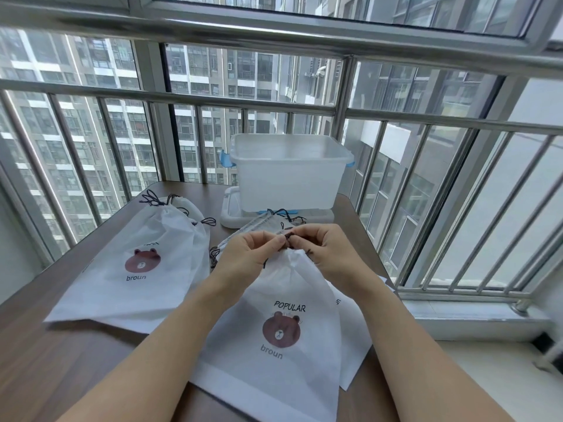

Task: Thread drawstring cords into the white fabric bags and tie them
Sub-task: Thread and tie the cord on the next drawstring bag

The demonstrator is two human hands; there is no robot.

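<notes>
Hands meet at the gathered mouth of the near bag (274, 300): your left hand (249, 254) and right hand (329, 251) each pinch the dark cord (288, 237). Keep both ends taut and level, and cinch the knot snug against the fabric.

A dark wood-grain counter (61, 354) sits against a steel railing (189, 100). At its far edge a clear plastic bin (286, 175) with blue latches stands on its lid (231, 214). High-rise buildings (91, 86) fill the view beyond the bars.
</notes>
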